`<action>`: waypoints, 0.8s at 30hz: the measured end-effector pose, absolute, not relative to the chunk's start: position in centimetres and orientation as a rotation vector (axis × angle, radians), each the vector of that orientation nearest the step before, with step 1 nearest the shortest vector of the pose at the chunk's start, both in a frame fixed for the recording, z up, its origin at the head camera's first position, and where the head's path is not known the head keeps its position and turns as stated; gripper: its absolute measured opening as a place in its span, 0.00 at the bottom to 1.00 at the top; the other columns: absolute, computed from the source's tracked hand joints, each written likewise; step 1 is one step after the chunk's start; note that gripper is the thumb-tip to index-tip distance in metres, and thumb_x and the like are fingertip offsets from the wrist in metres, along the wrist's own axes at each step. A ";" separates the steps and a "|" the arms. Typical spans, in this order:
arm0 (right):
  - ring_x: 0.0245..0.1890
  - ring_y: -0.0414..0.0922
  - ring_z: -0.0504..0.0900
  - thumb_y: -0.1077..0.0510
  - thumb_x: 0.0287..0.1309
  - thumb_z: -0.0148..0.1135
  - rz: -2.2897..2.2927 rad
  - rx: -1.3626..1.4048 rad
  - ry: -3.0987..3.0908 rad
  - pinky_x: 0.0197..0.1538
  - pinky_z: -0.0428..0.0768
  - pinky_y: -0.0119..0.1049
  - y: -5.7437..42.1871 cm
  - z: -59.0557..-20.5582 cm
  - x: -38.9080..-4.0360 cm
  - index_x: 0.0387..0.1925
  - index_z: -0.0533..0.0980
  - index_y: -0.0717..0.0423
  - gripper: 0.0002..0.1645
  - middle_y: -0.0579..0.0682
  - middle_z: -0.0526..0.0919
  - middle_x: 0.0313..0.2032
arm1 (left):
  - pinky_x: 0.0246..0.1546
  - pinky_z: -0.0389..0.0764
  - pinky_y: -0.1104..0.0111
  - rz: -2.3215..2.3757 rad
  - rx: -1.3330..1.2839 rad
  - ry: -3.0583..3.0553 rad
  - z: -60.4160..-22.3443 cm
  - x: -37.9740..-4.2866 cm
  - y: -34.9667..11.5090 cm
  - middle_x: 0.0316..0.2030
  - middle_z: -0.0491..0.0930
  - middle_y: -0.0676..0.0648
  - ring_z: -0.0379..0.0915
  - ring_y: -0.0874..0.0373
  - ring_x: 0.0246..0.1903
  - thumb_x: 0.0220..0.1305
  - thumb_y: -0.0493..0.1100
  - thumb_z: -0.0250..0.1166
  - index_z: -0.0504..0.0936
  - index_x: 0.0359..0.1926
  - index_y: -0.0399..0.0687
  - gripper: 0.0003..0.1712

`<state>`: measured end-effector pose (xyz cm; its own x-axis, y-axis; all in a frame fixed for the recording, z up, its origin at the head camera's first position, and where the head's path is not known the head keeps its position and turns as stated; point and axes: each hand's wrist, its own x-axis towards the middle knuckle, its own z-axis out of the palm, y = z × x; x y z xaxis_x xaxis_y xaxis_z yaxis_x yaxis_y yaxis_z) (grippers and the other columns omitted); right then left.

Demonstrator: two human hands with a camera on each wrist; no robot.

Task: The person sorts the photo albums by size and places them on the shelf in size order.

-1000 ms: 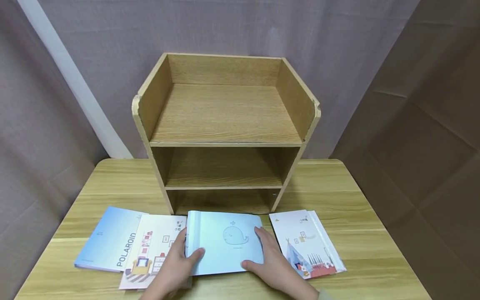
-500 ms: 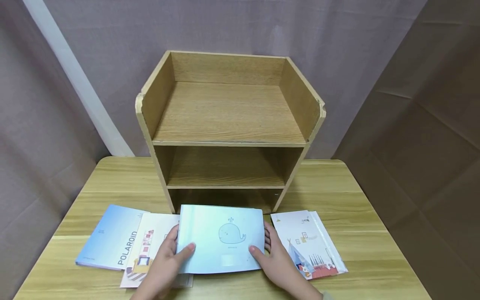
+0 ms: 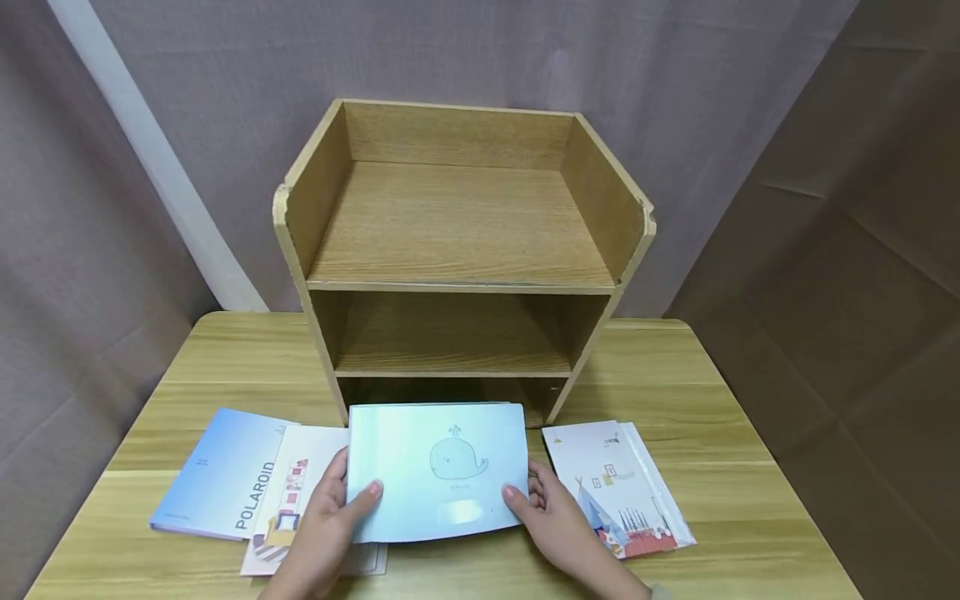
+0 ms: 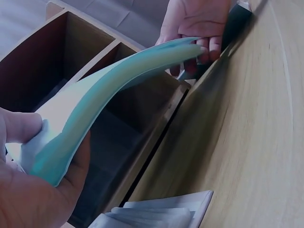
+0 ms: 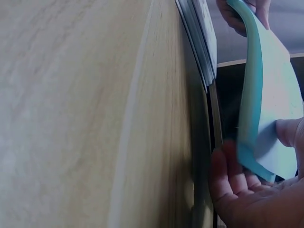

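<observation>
A light blue softcover book (image 3: pixel 420 467) with a whale drawing on its cover is held up off the table by both hands. My left hand (image 3: pixel 322 517) grips its left edge, thumb on the cover and fingers underneath. At the opposite edge my right hand (image 3: pixel 551 521) holds it the same way. In the left wrist view the book (image 4: pixel 90 99) bows along its length, its page edges showing between the covers. The right wrist view shows the right thumb pressing the cover of the book (image 5: pixel 273 80).
A wooden shelf unit (image 3: pixel 461 225) stands behind the book. On the table at left lie a blue POLAROID album (image 3: pixel 213 479) and a white illustrated book (image 3: pixel 307 454) overlapping it. Another white book (image 3: pixel 607 492) with a tent picture lies at right. Curtains (image 3: pixel 450 50) hang behind.
Both hands have raised the whale book and shifted it slightly left. The right fingers have moved from the book's edge to beneath it. The other books stay put.
</observation>
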<state>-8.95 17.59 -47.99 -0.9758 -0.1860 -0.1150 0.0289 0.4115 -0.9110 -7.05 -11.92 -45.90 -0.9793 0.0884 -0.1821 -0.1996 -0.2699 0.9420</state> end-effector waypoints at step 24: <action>0.26 0.51 0.82 0.58 0.68 0.56 -2.000 -0.302 2.383 0.28 0.83 0.42 17.3 -46.6 -7.3 0.52 0.65 0.59 0.16 0.54 0.83 0.40 | 0.45 0.82 0.62 2.126 0.103 2.058 -44.1 -5.8 -12.8 0.54 0.78 0.42 0.80 0.50 0.47 0.65 0.42 0.64 0.52 0.70 0.69 0.41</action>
